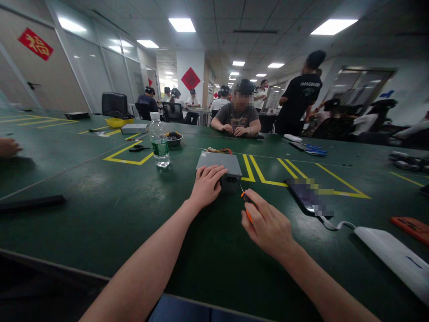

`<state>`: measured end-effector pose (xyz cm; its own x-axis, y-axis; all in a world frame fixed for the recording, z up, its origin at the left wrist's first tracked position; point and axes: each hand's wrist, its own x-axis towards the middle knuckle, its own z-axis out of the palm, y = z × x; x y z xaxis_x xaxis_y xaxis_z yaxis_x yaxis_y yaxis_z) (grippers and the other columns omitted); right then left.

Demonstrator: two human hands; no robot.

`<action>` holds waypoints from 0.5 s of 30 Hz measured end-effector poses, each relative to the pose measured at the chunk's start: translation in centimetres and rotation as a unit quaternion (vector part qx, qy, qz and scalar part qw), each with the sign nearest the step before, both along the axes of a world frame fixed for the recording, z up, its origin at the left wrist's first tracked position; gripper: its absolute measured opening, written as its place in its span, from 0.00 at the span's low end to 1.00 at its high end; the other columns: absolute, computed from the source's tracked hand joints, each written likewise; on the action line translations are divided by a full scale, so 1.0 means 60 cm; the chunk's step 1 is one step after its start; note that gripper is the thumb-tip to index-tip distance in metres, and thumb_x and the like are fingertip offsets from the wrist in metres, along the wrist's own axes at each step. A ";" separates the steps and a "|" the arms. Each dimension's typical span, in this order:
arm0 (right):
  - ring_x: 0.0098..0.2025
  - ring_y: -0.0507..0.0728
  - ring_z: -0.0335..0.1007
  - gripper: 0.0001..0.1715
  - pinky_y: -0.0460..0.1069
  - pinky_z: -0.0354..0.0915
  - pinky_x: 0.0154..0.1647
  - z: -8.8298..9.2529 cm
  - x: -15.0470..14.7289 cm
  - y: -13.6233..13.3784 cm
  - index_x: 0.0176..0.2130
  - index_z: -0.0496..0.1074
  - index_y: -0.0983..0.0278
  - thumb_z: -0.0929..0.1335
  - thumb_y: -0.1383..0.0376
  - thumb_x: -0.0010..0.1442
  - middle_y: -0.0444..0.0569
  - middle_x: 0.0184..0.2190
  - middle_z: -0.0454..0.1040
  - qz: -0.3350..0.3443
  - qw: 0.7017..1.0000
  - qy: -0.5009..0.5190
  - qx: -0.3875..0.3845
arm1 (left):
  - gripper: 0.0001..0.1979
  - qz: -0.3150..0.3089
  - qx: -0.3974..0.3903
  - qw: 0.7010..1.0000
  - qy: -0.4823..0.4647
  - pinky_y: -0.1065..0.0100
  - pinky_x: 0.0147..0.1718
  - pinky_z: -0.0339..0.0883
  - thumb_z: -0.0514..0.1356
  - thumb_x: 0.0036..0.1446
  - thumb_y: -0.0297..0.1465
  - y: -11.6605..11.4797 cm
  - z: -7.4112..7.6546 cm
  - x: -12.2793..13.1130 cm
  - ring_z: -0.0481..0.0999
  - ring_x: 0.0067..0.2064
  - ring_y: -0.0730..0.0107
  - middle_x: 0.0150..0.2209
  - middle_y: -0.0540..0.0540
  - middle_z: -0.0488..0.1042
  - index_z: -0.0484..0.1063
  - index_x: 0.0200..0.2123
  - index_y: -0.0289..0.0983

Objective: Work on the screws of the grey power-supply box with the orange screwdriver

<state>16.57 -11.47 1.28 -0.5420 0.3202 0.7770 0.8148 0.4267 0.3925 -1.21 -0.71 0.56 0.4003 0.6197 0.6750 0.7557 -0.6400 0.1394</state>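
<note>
Centre frame: left hand (207,184) lies flat, fingers spread, steadying grey metal box (219,163) on the bench (100,214). Right hand (268,226) grips orange screwdriver (246,202), tip near the box's front face. Casing looks closed; no removed screws visible.

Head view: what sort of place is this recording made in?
Probably a shared assembly or repair workroom: a long green table with yellow taped bays, other seated people at work, and the right hand holding a screwdriver at a grey metal box under the left hand.
</note>
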 end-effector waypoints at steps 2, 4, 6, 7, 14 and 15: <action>0.45 0.56 0.70 0.12 0.47 0.65 0.39 -0.003 0.001 0.000 0.43 0.63 0.66 0.64 0.71 0.56 0.60 0.48 0.69 0.002 1.000 -0.012 -0.007 | 0.23 -0.002 0.001 1.000 -0.001 0.57 0.58 0.44 0.50 0.55 0.25 0.000 0.000 -0.001 0.59 0.58 0.67 0.56 0.53 0.64 0.60 0.54 0.47; 0.42 0.54 0.71 0.12 0.45 0.64 0.37 -0.003 0.004 0.002 0.43 0.63 0.64 0.64 0.71 0.57 0.57 0.47 0.70 -0.006 0.999 -0.036 0.006 | 0.23 -0.006 0.004 1.000 -0.001 0.58 0.58 0.44 0.50 0.55 0.25 0.001 -0.001 -0.001 0.59 0.58 0.67 0.56 0.53 0.64 0.60 0.54 0.47; 0.37 0.52 0.72 0.12 0.44 0.63 0.33 -0.001 0.008 0.004 0.43 0.64 0.63 0.65 0.70 0.57 0.54 0.45 0.72 -0.023 0.999 -0.040 0.025 | 0.23 -0.009 0.006 1.000 -0.002 0.58 0.58 0.44 0.50 0.55 0.25 0.001 -0.001 -0.002 0.58 0.58 0.68 0.56 0.53 0.64 0.60 0.54 0.46; 0.35 0.52 0.72 0.11 0.44 0.63 0.32 0.000 0.009 0.005 0.42 0.64 0.63 0.66 0.69 0.57 0.54 0.43 0.73 -0.030 0.999 -0.033 0.030 | 0.23 -0.009 0.006 1.000 -0.002 0.58 0.58 0.43 0.50 0.55 0.25 0.001 -0.001 -0.002 0.58 0.58 0.68 0.56 0.53 0.64 0.60 0.54 0.46; 0.39 0.53 0.71 0.12 0.45 0.63 0.36 -0.001 0.005 -0.004 0.43 0.64 0.65 0.64 0.70 0.57 0.56 0.46 0.71 -0.029 0.999 0.006 -0.013 | 0.22 0.000 0.007 1.000 -0.007 0.59 0.58 0.43 0.50 0.56 0.26 0.003 -0.003 0.001 0.59 0.58 0.69 0.56 0.54 0.64 0.61 0.53 0.46; 0.39 0.53 0.71 0.12 0.45 0.64 0.36 -0.001 0.003 -0.005 0.43 0.63 0.65 0.64 0.71 0.57 0.56 0.46 0.71 -0.021 1.000 0.011 -0.010 | 0.21 0.002 0.007 1.000 -0.009 0.59 0.58 0.44 0.50 0.57 0.26 0.003 -0.003 0.001 0.59 0.58 0.69 0.56 0.54 0.64 0.61 0.53 0.46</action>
<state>16.72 -11.76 1.24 -0.5110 0.3583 0.7813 0.8402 0.4000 0.3661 -1.13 -0.53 0.39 0.3848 0.6115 0.6913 0.7557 -0.6388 0.1444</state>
